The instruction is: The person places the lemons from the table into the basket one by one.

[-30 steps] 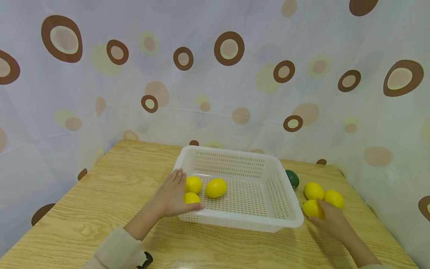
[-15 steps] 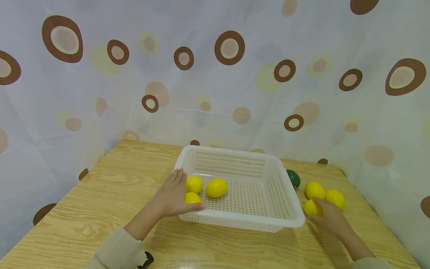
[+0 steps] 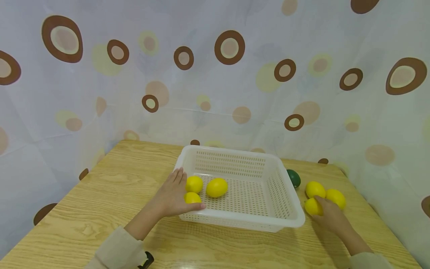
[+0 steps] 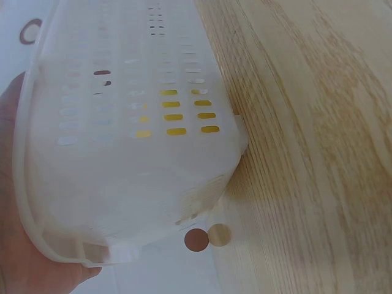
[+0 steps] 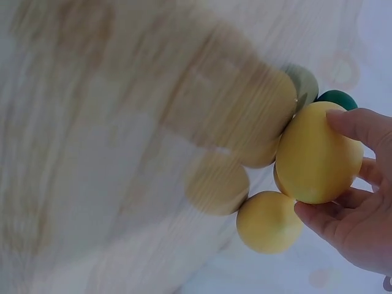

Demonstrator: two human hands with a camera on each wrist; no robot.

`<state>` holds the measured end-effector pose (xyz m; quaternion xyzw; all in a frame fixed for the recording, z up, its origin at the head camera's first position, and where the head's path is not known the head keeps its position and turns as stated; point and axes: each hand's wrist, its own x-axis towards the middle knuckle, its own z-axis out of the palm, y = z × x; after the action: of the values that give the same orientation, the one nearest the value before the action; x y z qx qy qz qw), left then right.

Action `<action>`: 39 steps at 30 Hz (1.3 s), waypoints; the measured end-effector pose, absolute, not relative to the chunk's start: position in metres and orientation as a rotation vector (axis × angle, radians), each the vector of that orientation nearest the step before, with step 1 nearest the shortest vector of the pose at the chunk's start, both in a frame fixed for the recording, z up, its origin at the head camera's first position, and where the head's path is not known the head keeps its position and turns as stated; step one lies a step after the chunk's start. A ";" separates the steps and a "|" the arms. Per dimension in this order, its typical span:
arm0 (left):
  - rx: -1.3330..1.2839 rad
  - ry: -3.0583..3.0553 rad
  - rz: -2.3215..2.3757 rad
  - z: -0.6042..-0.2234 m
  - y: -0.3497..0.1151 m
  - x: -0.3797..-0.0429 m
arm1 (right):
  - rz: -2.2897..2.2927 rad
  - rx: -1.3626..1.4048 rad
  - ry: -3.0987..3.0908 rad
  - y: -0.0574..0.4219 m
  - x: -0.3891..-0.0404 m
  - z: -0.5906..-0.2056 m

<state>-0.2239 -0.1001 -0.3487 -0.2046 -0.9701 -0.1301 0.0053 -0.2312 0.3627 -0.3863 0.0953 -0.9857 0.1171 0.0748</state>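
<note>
Smooth oval lemon [image 5: 317, 156], slightly shifted

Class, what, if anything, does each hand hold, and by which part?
The right hand grips a lemon by opposite sides. The left hand just rests on the near-left corner of the white basket.

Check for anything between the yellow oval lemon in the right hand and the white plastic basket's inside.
Only the right wall of the basket stands between its inside and the lemon. Nothing else visible does; the dark green rounded object sits farther back.
</note>
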 end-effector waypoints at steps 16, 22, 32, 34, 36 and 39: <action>-0.640 -3.027 -0.417 -0.349 -0.102 -0.223 | 0.347 0.247 -2.999 0.363 -0.232 -0.385; -0.638 -3.031 -0.425 -0.349 -0.101 -0.223 | 0.357 0.253 -2.988 0.363 -0.230 -0.383; -0.640 -3.034 -0.423 -0.348 -0.100 -0.223 | 0.394 0.246 -2.894 0.358 -0.229 -0.371; -0.642 -3.035 -0.425 -0.348 -0.100 -0.223 | 0.388 0.254 -2.872 0.357 -0.229 -0.369; -0.644 -3.034 -0.422 -0.348 -0.100 -0.223 | 0.377 0.263 -2.856 0.356 -0.229 -0.366; -0.644 -3.031 -0.427 -0.348 -0.100 -0.223 | 0.366 0.272 -2.842 0.354 -0.229 -0.362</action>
<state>-0.2226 -0.0998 -0.3481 -0.2060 -0.9690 -0.1365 0.0067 -0.2289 0.3543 -0.3615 0.0937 -0.9789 0.1259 0.1311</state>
